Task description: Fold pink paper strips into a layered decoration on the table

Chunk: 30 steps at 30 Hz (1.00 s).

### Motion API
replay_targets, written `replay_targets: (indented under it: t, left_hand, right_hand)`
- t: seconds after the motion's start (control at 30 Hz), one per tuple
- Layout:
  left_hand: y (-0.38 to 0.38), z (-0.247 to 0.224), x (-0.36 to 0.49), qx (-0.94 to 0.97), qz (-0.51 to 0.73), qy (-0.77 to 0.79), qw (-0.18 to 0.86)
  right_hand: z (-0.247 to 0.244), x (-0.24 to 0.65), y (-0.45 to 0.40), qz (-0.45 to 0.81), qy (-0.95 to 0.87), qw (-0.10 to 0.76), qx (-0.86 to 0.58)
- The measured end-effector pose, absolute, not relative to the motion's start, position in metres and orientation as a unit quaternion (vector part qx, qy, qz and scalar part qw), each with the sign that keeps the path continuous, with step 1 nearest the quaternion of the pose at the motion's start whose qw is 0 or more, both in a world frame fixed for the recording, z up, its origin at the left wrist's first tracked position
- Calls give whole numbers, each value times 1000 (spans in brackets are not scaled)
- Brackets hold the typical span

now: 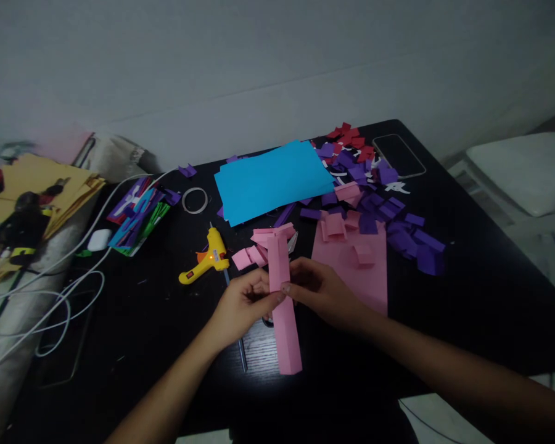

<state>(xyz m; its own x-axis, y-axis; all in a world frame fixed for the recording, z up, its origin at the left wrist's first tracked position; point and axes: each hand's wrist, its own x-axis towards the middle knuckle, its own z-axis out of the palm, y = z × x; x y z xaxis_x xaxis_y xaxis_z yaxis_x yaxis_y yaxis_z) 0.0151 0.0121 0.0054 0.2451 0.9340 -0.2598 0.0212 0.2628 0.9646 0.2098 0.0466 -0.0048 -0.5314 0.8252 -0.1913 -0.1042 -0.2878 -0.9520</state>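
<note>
A long folded strip of pink paper (287,342) is held upright over the black table, creased along its length. My left hand (247,305) pinches its left edge near the middle, thumb in front. From the other side, my right hand (321,290) grips the same strip, its thumb pressed on the front and its other fingers partly hidden behind. Small folded pink pieces (250,256) lie just beyond the strip. Scissors (293,242) show partly behind it, mostly hidden. Left of my hands lies a yellow hot glue gun (208,259) with a small orange light lit.
Blue paper sheets (272,182) lie at the back, beside scattered purple pieces (402,237) and red scraps (351,137). A pink sheet (351,277) is right of my hands. A phone (399,154), a tape roll (195,201) and white cables (69,293) surround these. A white stool (527,169) stands right.
</note>
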Motion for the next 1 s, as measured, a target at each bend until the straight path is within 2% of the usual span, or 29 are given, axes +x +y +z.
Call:
replay_targets:
  t: [0.13,0.43,0.67,0.87,1.0]
  left_hand:
    - [10,5,17,477,358,490,636]
    - [7,2,12,488,423,432,629]
    - [8,7,14,542,415,453,574]
    - [7,-1,15,552,419,432,577]
    - [6,-3,12,601,402,449,525]
  right_hand:
    - [-5,210,47,718,-502,317,-363]
    - [-7,212,52,737,-447,331,-384]
    - [-12,212,53,739,-413,352,-401]
    - [-7,211,50,728,-406,381,-400]
    - [1,212,47,714,-443,376,-391]
